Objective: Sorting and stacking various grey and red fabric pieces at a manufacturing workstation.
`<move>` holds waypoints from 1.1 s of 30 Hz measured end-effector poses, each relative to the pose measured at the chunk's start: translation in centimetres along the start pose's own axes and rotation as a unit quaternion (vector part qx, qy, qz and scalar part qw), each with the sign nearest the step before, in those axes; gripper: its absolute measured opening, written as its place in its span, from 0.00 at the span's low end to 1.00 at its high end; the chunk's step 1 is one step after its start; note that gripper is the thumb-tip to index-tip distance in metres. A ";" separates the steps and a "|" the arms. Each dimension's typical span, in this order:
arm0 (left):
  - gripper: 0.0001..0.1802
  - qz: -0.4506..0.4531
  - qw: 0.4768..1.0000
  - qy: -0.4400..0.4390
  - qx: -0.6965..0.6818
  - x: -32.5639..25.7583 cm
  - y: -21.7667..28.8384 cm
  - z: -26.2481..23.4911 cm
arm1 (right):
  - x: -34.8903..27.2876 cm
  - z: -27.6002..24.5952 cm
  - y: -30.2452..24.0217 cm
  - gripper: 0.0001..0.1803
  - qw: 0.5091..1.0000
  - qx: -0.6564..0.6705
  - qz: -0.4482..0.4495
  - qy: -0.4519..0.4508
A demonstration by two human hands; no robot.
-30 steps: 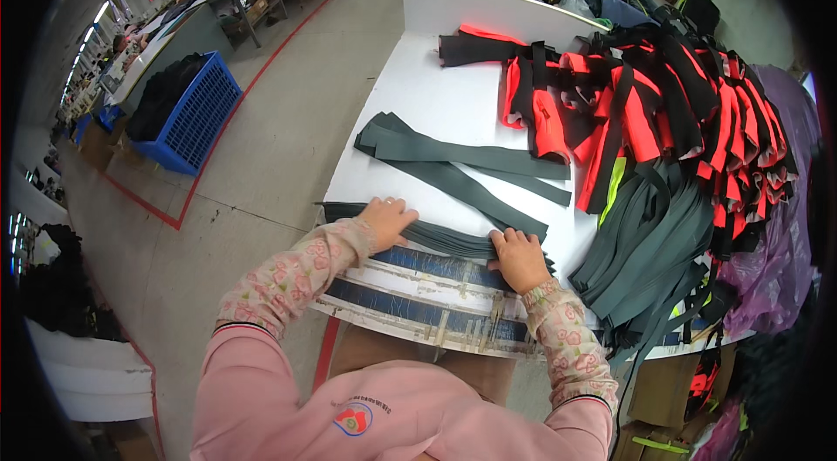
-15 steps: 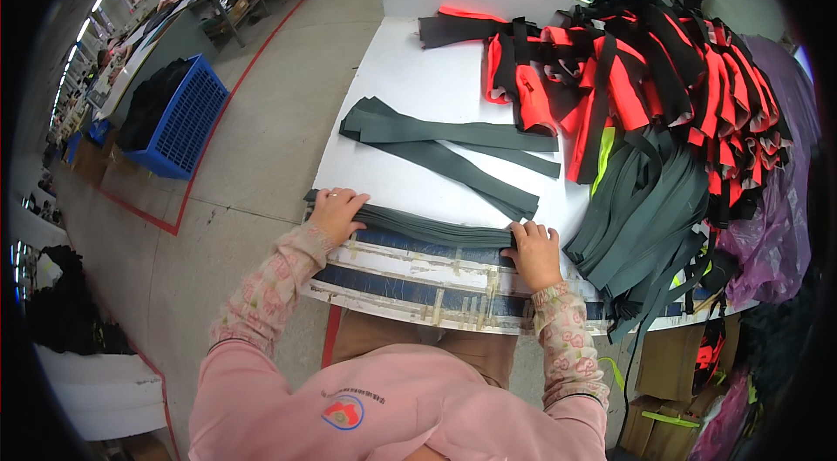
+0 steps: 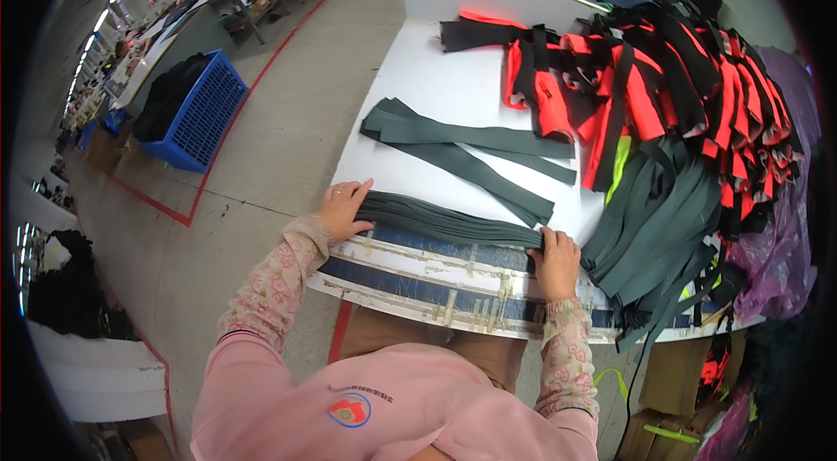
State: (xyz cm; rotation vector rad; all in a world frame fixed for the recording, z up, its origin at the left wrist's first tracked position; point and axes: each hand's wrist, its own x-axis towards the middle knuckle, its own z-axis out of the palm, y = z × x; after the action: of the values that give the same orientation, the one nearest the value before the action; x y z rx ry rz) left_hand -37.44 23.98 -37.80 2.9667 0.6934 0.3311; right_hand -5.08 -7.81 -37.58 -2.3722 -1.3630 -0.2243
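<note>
A stack of dark grey-green fabric strips (image 3: 445,221) lies along the near edge of the white table. Its left end is in my left hand (image 3: 343,210), whose fingers close round it. My right hand (image 3: 556,262) pinches the stack's other end, thumb on the near side. Just beyond, several loose strips (image 3: 466,147) of the same colour lie crossed on the tabletop. To the right of my right hand, a big bundle of grey-green strips (image 3: 658,230) hangs partly over the table's edge.
Red-and-black fabric pieces (image 3: 645,95) are heaped on the white table (image 3: 418,60) at the far right, next to purple plastic sheeting (image 3: 776,243). A blue basket (image 3: 205,117) of dark cloth stands on the floor at left. Cardboard boxes (image 3: 689,374) sit below the table's right side.
The whole view has shifted slightly, moving the scene to the right. Both hands keep hold of the stack's ends, and its strips now look more spread out in the middle.
</note>
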 end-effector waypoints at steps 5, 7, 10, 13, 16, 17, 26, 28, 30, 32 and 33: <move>0.31 0.007 0.999 -0.010 -0.044 -0.1 -1.9 -0.2 | -0.2 0.0 0.9 0.20 0.999 0.006 -0.010 -0.041; 0.31 0.017 0.997 0.055 -0.044 0.2 -0.7 -1.0 | -0.2 -1.3 0.9 0.21 0.998 0.039 -0.003 -0.038; 0.30 0.003 0.999 0.013 -0.035 -0.4 -1.1 0.7 | -1.0 -1.3 1.0 0.23 0.999 0.019 0.000 -0.030; 0.31 -0.048 0.999 0.003 -0.002 -1.7 -0.5 1.5 | -1.5 -0.8 1.2 0.24 0.999 0.000 0.000 -0.035; 0.31 -0.169 0.984 0.035 -0.039 -2.2 0.4 1.2 | -1.5 -0.3 1.3 0.28 1.000 0.013 0.005 -0.017; 0.31 -0.241 0.966 0.053 -0.076 -2.3 0.7 1.5 | -1.7 -0.2 1.4 0.31 1.000 0.019 0.013 0.000; 0.31 -0.183 0.942 0.106 -0.262 -1.3 0.4 3.5 | -0.7 0.3 0.1 0.33 0.994 0.095 0.044 0.007; 0.30 -0.173 0.945 0.094 -0.262 -0.6 1.1 3.0 | -0.7 0.5 0.6 0.31 0.994 0.100 0.046 0.006; 0.30 -0.168 0.947 0.083 -0.260 -0.4 0.7 2.5 | -0.6 0.5 0.7 0.28 0.993 0.108 0.044 0.001; 0.29 -0.115 0.967 0.066 -0.216 -0.9 -0.8 2.1 | -0.2 0.3 0.5 0.24 0.986 0.165 0.035 0.007; 0.29 -0.111 0.967 0.066 -0.218 -0.8 -1.2 2.2 | -0.3 -0.1 0.6 0.24 0.986 0.162 0.037 0.010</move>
State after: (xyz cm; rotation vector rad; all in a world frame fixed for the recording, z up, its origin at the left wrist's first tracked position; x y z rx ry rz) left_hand -38.14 24.62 -40.27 2.4436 0.8322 0.5832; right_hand -4.73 -8.38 -37.76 -2.1376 -1.1971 -0.0025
